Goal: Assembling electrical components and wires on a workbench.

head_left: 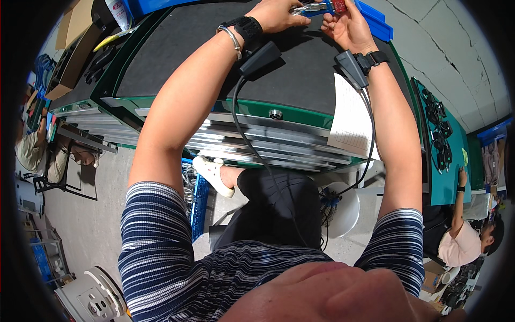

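At the far edge of the black work mat, my left hand and my right hand face each other. Between them is a small hand tool with a bright metal end and blue and red parts. It looks like pliers, though the picture's top edge cuts part of it off. My left fingers are closed at the metal end. The fingers of my right hand curl around the red part. Black straps circle both wrists, with a black cabled block by the left and another by the right.
A white lined sheet hangs over the green cabinet's front edge. Blue bins stand at the far side. To the left are an open cardboard box and a spray can. Cables run down past my legs. Another person works at the right.
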